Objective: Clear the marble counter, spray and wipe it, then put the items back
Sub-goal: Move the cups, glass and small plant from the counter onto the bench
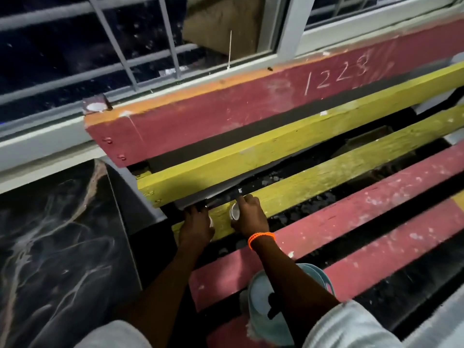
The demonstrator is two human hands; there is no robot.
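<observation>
The dark marble counter (57, 234) with pale veins fills the lower left. Both hands rest to its right on a yellow bench slat (313, 182). My right hand (251, 217), with an orange bead bracelet on the wrist, grips a small white cup (235, 211) whose mouth tips towards me. My left hand (197, 223) is curled just left of it, and only a white sliver of a second small cup (211, 221) shows past its fingers. A dark strip (226, 197) lies in the gap just beyond both hands.
The bench has red and yellow slats (351, 204) with dark gaps and rubble beneath. A light blue tub (261, 297) sits on the near slat under my right forearm. A barred window (125, 54) runs along the back, with a small white lid (95, 106) on its sill.
</observation>
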